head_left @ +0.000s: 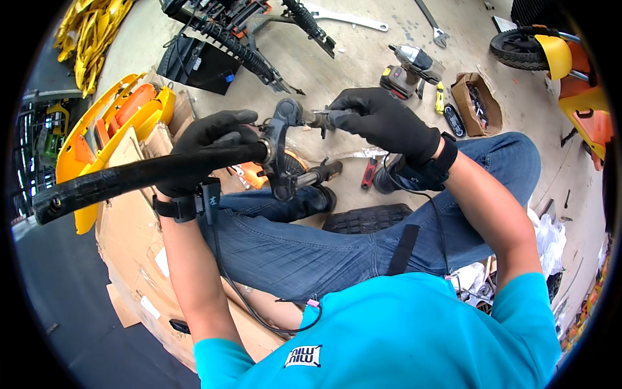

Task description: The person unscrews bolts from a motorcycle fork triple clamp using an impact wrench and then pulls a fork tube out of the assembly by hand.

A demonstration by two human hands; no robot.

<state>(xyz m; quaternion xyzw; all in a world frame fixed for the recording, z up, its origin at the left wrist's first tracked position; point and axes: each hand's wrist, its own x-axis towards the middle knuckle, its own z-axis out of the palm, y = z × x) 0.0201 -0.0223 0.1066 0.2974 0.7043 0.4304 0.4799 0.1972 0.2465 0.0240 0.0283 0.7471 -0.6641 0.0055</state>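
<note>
The metal clamp (278, 135) is standing raised above the jeans (291, 236), between the two hands. A black tube (149, 174) is running from it toward half past eight, and a short stem (312, 118) is projecting toward two o'clock. The left hand (204, 136), at nine o'clock, is lying behind the tube; some fingers are showing above it, but whether they are gripping cannot be told. The right hand (392, 123), at three o'clock, is pinching the stem's end, thumb and fingertips together.

Judged by eye, the assembly is likely to be handling as heavy, stiff and lopsided, its smooth tube possibly proving slippery; it is not appearing fragile. The tube close to the clamp is seeming the soundest hold.

Beyond, the concrete floor (366, 68) is bearing a wrench (353, 18) at one o'clock and a power tool (418, 61) at two. Cardboard (126, 220) is lying toward eight, yellow panels (155, 113) are resting at nine, and an orange-and-yellow vehicle (583, 107) is standing far out toward three
</note>
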